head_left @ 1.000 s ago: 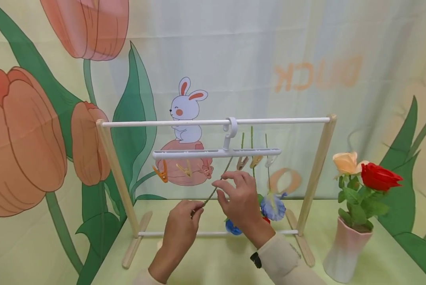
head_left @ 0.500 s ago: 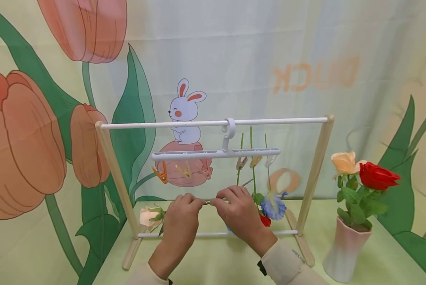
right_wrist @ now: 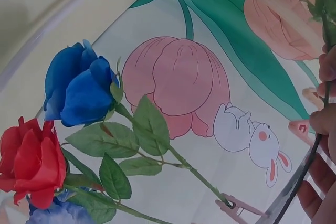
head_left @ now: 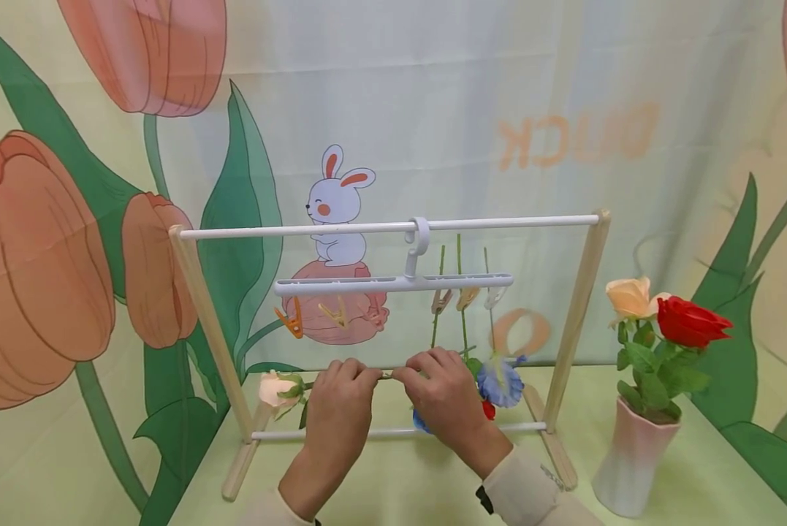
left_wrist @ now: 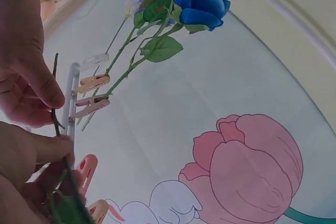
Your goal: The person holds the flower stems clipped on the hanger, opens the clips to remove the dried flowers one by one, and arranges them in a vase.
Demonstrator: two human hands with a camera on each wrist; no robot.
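A pale peach rose [head_left: 278,389] lies nearly level in the head view, its bloom to the left of the hands. My left hand [head_left: 340,402] grips its stem near the bloom. Thumb and fingers of my right hand [head_left: 442,391] pinch the same stem further along, close to the left fingertips. Above the hands a white hanger [head_left: 340,286] hangs from the rack's top rod [head_left: 511,223]. An orange clip [head_left: 291,318], a yellow clip [head_left: 333,313] and a pink clip [head_left: 376,314] hang on its left half. A blue rose [right_wrist: 81,87] hangs from a right-side clip.
Clips on the hanger's right half also bear a red rose [right_wrist: 32,158] and a pale blue flower [head_left: 500,381]. The rack's wooden posts [head_left: 577,321] stand on either side. A pink-white vase [head_left: 633,460] with roses stands at the right.
The right hand has come down from near the hanger, level with the left. The stem has swung from slanting to almost horizontal, and the peach bloom now shows left of the left hand.
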